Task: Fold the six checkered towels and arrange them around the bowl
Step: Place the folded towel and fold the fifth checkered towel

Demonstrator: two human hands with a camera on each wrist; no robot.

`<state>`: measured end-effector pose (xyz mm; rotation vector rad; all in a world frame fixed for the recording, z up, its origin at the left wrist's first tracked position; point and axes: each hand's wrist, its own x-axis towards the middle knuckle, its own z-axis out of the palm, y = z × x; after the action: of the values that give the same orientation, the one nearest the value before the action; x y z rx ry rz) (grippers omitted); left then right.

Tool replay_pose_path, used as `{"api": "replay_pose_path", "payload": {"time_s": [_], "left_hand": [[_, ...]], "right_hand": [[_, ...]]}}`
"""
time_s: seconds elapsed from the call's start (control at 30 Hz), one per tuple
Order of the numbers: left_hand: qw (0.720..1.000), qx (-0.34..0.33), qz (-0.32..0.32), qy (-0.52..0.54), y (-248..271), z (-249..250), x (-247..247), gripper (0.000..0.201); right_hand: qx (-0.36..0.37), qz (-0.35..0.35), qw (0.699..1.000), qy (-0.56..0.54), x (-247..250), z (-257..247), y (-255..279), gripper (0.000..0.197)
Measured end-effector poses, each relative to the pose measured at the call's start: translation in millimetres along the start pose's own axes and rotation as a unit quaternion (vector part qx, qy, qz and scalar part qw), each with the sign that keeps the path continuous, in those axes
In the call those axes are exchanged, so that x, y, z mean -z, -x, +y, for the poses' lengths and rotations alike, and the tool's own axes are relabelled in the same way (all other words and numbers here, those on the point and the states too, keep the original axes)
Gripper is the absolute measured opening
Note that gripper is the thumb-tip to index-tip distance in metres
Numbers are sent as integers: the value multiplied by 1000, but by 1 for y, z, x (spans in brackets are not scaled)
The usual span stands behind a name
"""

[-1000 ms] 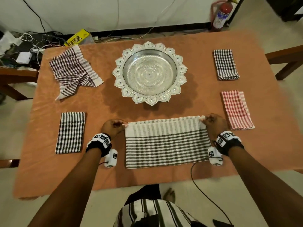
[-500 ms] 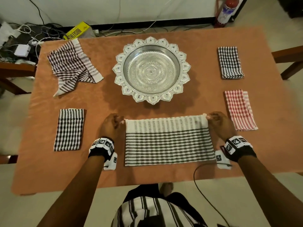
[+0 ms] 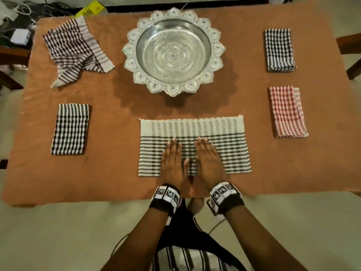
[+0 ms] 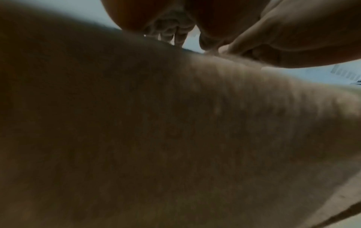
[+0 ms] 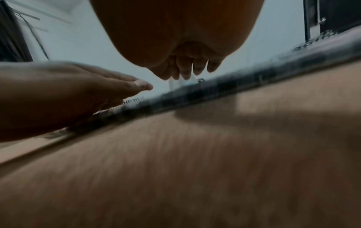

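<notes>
A half-folded black-and-white striped towel (image 3: 224,132) lies flat near the table's front edge, below the silver scalloped bowl (image 3: 173,50). My left hand (image 3: 172,159) and right hand (image 3: 207,157) lie side by side, palms down with straight fingers, on the towel's middle. Folded towels lie around: a black checkered one (image 3: 70,129) at the left, a dark checkered one (image 3: 279,49) at the far right, a red checkered one (image 3: 286,112) at the right. A crumpled brown striped towel (image 3: 76,50) lies at the far left. The wrist views are blurred: the towel's edge (image 5: 224,86) and the left hand (image 5: 78,91) show in the right one.
The table is covered by an orange-brown cloth (image 3: 117,184). Wooden chairs stand at the left (image 3: 9,55) and right (image 3: 349,49) edges. Cables and a yellow box (image 3: 90,9) lie on the floor behind the far left corner.
Both hands let go of the towel's far corners and came together onto its middle, now lying flat on it. The towel stays folded in half.
</notes>
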<state>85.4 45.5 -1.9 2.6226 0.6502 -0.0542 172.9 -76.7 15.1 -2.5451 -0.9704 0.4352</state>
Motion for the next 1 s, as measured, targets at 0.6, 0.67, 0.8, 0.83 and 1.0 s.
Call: {"api": "replay_pose_path", "payload": {"time_s": [0.6,0.67,0.8,0.83,1.0], "left_hand": [[997,73,40,-7,30,-92,38,75],[988,129,88,11,41,-107,42,68],[954,234,188,7,68,-121,45,51],[952,242,184,7,72,-120,45,48],[961,256,109,-8,64,-121,46,49]], "right_hand": [[-112,49,993,8,24,89,32,77],[-182,117,976,-2,36,99,44,60],[-321,165,932,-42,47,119,74,50],[-327,143,933,-49,46,120,77,50],[-302,62,949,-64,53,117,73,42]]}}
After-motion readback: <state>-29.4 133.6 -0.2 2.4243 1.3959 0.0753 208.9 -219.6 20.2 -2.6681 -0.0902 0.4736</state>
